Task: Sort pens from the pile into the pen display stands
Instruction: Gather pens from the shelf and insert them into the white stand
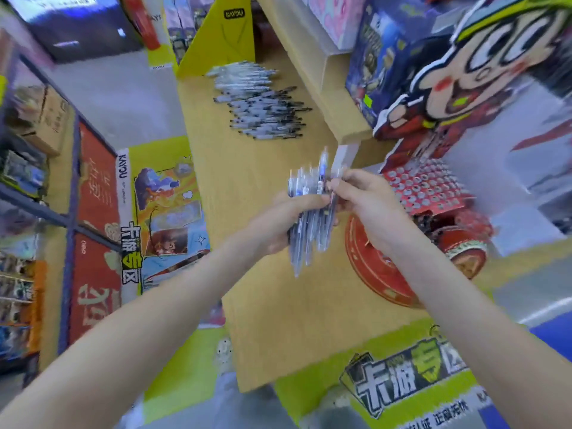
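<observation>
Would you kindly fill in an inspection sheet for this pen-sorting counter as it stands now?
Surface: wooden counter, light grain.
Job's things: pen pile lies at the counter's far end; bundle of pens is held above the counter; red holed stand is to the right, contents too blurred to tell.
Clutter: round red disc at the counter's right edge.
Grippers: left hand grips the bundle; right hand pinches its upper part.
Cables: nothing seen.
Surroundings: cartoon cutout upper right; yellow banner below; stocked shelves left.

I see clear glossy plastic pens (309, 230); matt wood-grain counter (247, 181); printed card cutout (483, 72) at 2 o'clock.
</observation>
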